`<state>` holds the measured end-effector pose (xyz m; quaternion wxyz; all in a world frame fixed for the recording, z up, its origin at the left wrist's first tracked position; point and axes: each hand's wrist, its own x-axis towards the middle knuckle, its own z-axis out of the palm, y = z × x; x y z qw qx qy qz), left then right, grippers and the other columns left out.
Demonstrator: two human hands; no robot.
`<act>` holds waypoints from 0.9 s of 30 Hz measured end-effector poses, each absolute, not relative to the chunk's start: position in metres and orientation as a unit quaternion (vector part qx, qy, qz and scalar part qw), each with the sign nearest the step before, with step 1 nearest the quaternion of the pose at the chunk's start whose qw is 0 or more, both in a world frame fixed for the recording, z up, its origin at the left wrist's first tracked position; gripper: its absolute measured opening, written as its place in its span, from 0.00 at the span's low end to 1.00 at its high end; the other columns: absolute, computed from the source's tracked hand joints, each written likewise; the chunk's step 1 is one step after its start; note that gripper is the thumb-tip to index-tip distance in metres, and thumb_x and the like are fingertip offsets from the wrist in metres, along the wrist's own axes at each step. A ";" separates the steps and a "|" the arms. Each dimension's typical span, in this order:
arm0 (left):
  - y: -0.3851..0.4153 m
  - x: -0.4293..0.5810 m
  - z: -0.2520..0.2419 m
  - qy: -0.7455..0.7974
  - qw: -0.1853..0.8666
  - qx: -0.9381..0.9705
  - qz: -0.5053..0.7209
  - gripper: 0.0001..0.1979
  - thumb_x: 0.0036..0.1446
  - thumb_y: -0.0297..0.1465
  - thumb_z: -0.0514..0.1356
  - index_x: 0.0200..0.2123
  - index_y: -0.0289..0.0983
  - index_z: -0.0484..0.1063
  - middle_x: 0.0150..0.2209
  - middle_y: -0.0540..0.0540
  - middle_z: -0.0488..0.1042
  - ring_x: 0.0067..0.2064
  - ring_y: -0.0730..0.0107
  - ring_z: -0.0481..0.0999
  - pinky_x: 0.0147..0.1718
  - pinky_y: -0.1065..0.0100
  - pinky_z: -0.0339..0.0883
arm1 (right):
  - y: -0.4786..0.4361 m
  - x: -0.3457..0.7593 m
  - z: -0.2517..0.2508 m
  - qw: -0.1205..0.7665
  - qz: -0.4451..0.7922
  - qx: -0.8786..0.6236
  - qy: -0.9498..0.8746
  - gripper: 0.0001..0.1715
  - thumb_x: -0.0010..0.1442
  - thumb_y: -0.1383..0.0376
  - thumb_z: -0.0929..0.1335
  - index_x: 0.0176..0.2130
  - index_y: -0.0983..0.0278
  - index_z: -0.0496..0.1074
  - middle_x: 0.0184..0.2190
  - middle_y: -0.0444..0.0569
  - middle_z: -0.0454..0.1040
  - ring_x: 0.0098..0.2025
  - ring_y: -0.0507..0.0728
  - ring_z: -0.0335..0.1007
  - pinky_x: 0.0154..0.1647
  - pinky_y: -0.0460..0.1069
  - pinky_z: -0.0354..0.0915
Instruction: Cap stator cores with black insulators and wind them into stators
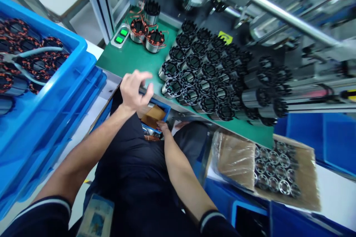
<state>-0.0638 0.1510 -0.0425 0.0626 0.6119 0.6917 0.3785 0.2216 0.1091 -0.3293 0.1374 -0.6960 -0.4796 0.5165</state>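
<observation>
**Stator bench, both hands down at the front edge**

Far left: stacked blue crates [55, 92], top one full of copper-wound stators [30, 59], with a grey-handled tool [25, 59] lying across them.

Moving right: left hand [135, 90] raised over the front edge of the green bench mat [130, 57], fingers loosely spread and curled, gripping nothing, thumb out toward the nearest black-capped stators. Just below it, a small blue bin [164, 106] tucked under the bench edge, holding brown cardboard [152, 116] and some metal parts, hard to make out.

Right hand [164, 127] reaching down into that bin area, fingertips near the cardboard. Mostly hidden by the wrist angle, so can't tell how open the fingers are or whether anything is in them.

Back on the mat: 2 green buttons [121, 36], then 3 copper-wound stators [147, 31] standing by the machine frame. Further right, a big packed block of black-capped stators [205, 77], rows touching each other, the right-hand ones lying on their sides.

Lower right, under the bench: a cardboard-lined box [306, 177] of bare metal stator cores [275, 168], partly covered by brown paper [236, 157].
</observation>
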 end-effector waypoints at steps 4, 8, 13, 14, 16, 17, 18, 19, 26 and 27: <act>0.072 -0.070 -0.088 0.699 0.114 0.626 0.325 0.09 0.68 0.42 0.66 0.45 0.45 0.81 0.42 0.40 0.84 0.48 0.45 0.86 0.61 0.40 0.77 | 0.124 0.220 -0.322 0.165 0.548 -0.688 -0.446 0.29 0.82 0.50 0.79 0.71 0.62 0.80 0.68 0.57 0.83 0.64 0.65 0.86 0.65 0.65 0.87; 0.036 -0.105 -0.125 0.738 0.144 0.601 0.271 0.11 0.77 0.38 0.62 0.50 0.42 0.84 0.52 0.34 0.85 0.57 0.39 0.84 0.61 0.41 0.78 | 0.124 0.217 -0.308 0.181 0.557 -0.668 -0.460 0.30 0.82 0.49 0.78 0.71 0.62 0.80 0.69 0.57 0.83 0.64 0.65 0.85 0.66 0.65 0.86; 0.073 -0.152 -0.141 0.770 0.156 0.576 0.228 0.11 0.79 0.38 0.66 0.56 0.39 0.83 0.60 0.35 0.83 0.67 0.43 0.79 0.71 0.43 0.73 | 0.104 0.204 -0.283 0.152 0.558 -0.618 -0.532 0.28 0.82 0.50 0.79 0.70 0.62 0.80 0.68 0.57 0.83 0.65 0.65 0.85 0.67 0.66 0.86; 0.085 -0.159 -0.142 0.773 0.156 0.574 0.222 0.12 0.80 0.39 0.67 0.57 0.38 0.83 0.61 0.36 0.83 0.68 0.45 0.79 0.72 0.43 0.73 | 0.100 0.203 -0.279 0.144 0.557 -0.608 -0.547 0.28 0.82 0.50 0.79 0.70 0.62 0.81 0.68 0.57 0.83 0.65 0.65 0.85 0.67 0.65 0.86; 0.110 -0.167 -0.143 0.777 0.160 0.572 0.209 0.15 0.80 0.42 0.69 0.58 0.38 0.83 0.62 0.38 0.83 0.69 0.47 0.79 0.72 0.43 0.74 | 0.092 0.205 -0.273 0.130 0.553 -0.592 -0.572 0.27 0.82 0.50 0.79 0.69 0.62 0.81 0.67 0.57 0.83 0.64 0.65 0.85 0.67 0.65 0.86; 0.122 -0.170 -0.144 0.779 0.163 0.570 0.202 0.16 0.80 0.43 0.70 0.59 0.38 0.83 0.62 0.38 0.83 0.69 0.47 0.80 0.72 0.43 0.75 | 0.089 0.208 -0.271 0.125 0.550 -0.586 -0.581 0.27 0.82 0.50 0.79 0.68 0.62 0.81 0.67 0.57 0.84 0.64 0.65 0.86 0.67 0.65 0.86; 0.134 -0.172 -0.146 0.782 0.166 0.569 0.194 0.17 0.79 0.44 0.71 0.59 0.38 0.83 0.63 0.38 0.83 0.68 0.47 0.81 0.72 0.43 0.76 | 0.085 0.213 -0.269 0.121 0.547 -0.582 -0.589 0.27 0.82 0.50 0.79 0.68 0.62 0.81 0.67 0.57 0.84 0.63 0.64 0.86 0.67 0.65 0.86; 0.144 -0.173 -0.147 0.785 0.170 0.565 0.187 0.18 0.79 0.45 0.71 0.59 0.38 0.83 0.63 0.38 0.83 0.67 0.48 0.81 0.71 0.42 0.76 | 0.082 0.219 -0.267 0.120 0.543 -0.580 -0.595 0.26 0.82 0.50 0.79 0.68 0.62 0.81 0.67 0.57 0.84 0.64 0.64 0.86 0.67 0.65 0.86; 0.187 -0.176 -0.139 0.801 0.181 0.541 0.183 0.23 0.81 0.52 0.70 0.56 0.37 0.85 0.55 0.41 0.87 0.58 0.51 0.87 0.65 0.44 0.83 | 0.052 0.267 -0.242 0.124 0.521 -0.586 -0.607 0.27 0.82 0.49 0.78 0.69 0.62 0.81 0.67 0.57 0.84 0.64 0.65 0.86 0.68 0.66 0.86; 0.190 -0.177 -0.135 0.791 0.179 0.552 0.193 0.23 0.80 0.51 0.70 0.58 0.36 0.85 0.57 0.40 0.87 0.59 0.51 0.88 0.66 0.44 0.83 | 0.049 0.270 -0.238 0.124 0.521 -0.585 -0.610 0.27 0.82 0.49 0.78 0.69 0.62 0.81 0.68 0.57 0.84 0.65 0.65 0.85 0.68 0.66 0.85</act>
